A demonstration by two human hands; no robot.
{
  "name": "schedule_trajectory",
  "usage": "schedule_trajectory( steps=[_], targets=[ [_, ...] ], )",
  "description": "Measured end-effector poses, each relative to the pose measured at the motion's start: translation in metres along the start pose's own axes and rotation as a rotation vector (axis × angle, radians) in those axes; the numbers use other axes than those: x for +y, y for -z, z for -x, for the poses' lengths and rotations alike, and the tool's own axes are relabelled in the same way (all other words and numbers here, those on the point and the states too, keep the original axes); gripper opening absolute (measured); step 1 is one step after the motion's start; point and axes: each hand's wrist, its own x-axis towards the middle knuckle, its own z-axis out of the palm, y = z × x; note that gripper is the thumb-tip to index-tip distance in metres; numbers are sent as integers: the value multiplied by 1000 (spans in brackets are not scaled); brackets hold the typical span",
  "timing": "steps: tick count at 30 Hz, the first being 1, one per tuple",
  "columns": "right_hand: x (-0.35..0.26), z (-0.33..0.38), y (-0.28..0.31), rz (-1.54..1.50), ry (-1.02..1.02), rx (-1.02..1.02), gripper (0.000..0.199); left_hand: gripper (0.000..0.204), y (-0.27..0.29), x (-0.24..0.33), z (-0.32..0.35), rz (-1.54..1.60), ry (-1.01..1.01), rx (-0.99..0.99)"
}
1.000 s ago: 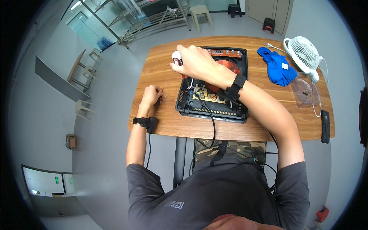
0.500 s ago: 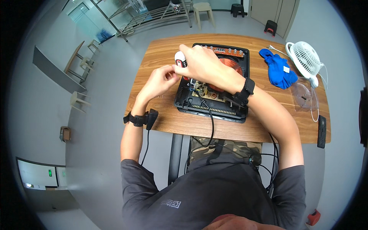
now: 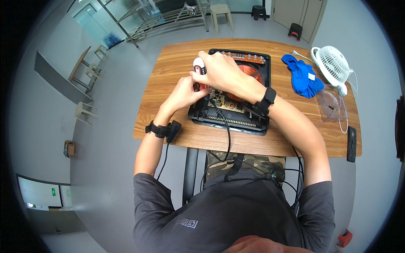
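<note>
An opened induction cooker (image 3: pixel 236 121) lies on the wooden table, its black shell showing a copper coil (image 3: pixel 252 72), a tan circuit board (image 3: pixel 228 105) and a red-orange button board (image 3: pixel 252 57). My right hand (image 3: pixel 223 72) is closed around a white, red and black screwdriver (image 3: pixel 198 63), held upright over the cooker's left side. With its fingers closed, my left hand (image 3: pixel 182 93) grips the screwdriver's lower red part. The tool's tip is hidden behind my fingers. A black cord (image 3: pixel 228 137) runs from the circuit board over the table's near edge.
Toward the right of the table (image 3: pixel 291 139) lie a blue cloth (image 3: pixel 304 78), a white fan (image 3: pixel 333 63) with its cable, a clear plastic tray (image 3: pixel 325 113) holding small dark parts, and a black bar-shaped object (image 3: pixel 351 144) at the edge. Stools (image 3: pixel 222 17) and a metal rack stand beyond.
My left hand has moved right and closed on the screwdriver's lower part; before, it was pinched just left of it. My right hand keeps its hold. The whole view has shifted slightly.
</note>
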Motion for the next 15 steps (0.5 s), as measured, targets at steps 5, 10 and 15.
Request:
schedule_trajectory(
  steps=[5,10,15],
  targets=[
    [-4,-2,6,27,-19,39,39,31,-2,0,-2,114,-10,38],
    [-1,0,5,36,-39,-8,40,33,-12,-11,-7,112,-19,26],
    [8,10,-7,-21,-42,-78,42,31,-16,-14,-4,37,-69,-6]
  ],
)
